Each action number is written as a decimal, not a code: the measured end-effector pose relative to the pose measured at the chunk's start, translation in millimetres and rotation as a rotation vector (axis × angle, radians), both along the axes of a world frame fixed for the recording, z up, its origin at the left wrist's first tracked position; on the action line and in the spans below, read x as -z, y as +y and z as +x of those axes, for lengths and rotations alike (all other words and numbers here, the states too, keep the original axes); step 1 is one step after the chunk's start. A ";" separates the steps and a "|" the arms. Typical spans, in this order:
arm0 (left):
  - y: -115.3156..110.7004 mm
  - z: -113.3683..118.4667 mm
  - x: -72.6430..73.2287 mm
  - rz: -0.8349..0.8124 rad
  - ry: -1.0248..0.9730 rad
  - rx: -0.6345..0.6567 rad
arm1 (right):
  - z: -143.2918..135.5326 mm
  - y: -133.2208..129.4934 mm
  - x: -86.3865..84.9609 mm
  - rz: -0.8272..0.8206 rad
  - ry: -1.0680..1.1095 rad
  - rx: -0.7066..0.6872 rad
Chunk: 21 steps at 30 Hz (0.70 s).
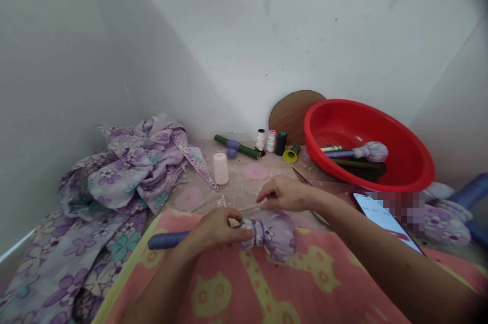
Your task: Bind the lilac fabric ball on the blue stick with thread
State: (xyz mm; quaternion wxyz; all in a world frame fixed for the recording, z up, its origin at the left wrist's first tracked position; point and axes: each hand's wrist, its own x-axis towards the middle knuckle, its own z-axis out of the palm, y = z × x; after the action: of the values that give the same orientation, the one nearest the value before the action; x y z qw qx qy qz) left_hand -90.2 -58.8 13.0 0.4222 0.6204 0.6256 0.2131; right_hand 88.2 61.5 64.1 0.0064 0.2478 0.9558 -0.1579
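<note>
My left hand (220, 230) is closed round the neck of a padded cloth mallet (281, 237). Its round head is pale purple floral cloth, gathered and bound with blue thread. The blue-wrapped handle (168, 240) sticks out to the left of my wrist. Just above the padded head is my right hand (280, 193), fingers bent and drawn together. Whatever it pinches is too fine to make out. Under the mallet lies a pink and yellow patterned cloth (244, 288). A cream thread spool (220, 168) stands beyond my left hand.
Floral fabric (125, 182) is heaped at left. Along the wall are several thread spools (271, 141) and a green stick (237, 147). A red basin (407, 161) at right holds another mallet (373, 152). A phone (385, 220) lies below it, near more cloth-headed mallets (444, 225).
</note>
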 end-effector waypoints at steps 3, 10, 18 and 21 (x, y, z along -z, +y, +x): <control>0.4 -0.3 -1.1 0.009 0.051 0.011 | -5.4 -17.9 0.4 -0.090 -0.036 -0.169; -0.9 -1.5 -0.7 0.002 0.055 0.050 | -9.3 -13.8 16.4 -0.242 -0.013 -0.114; -1.9 -0.1 -5.2 -0.055 -0.056 0.076 | 5.2 29.2 33.0 -0.542 0.511 0.340; -1.2 0.7 -4.5 -0.055 -0.064 0.066 | 10.1 42.0 41.9 -0.496 0.586 0.522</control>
State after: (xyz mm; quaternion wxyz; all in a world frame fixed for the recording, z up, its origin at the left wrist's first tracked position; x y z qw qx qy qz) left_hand -89.5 -60.0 17.5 0.4656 0.6217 0.5966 0.2017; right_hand 98.3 103.4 22.2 -0.2450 0.4162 0.7563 -0.4413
